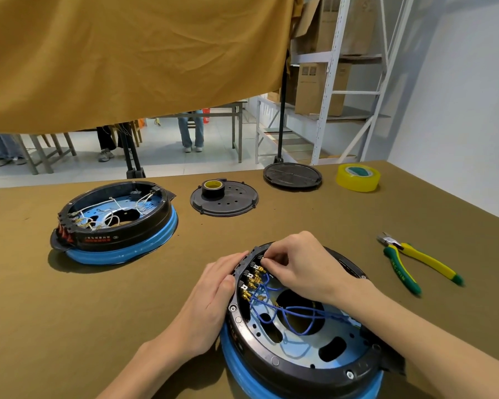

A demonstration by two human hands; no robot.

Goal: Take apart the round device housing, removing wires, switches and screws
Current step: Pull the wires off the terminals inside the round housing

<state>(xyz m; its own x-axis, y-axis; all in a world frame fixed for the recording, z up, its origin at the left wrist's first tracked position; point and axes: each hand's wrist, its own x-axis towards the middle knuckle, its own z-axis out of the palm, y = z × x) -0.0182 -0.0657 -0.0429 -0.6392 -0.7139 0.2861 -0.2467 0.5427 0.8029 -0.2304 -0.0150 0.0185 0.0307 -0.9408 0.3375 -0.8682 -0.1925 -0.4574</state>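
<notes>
Inside the round housing (274, 359), right hand (297, 263) pinches a switch terminal (260, 259).

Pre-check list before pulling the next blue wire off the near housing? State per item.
1. Housing steadied: ok. Left hand rests flat against the rim of the near housing.
2. Fingers on a connector: cannot tell. Right hand has its fingertips curled at the top of the terminal row, but the grip point is hidden.
3. Blue wires free to lift: not ok. They loop and cross inside the housing.
4. Pliers within reach: ok. They lie on the table right of the housing, untouched.
5. Rim screws out: not ok. Several sit in the rim.
</notes>
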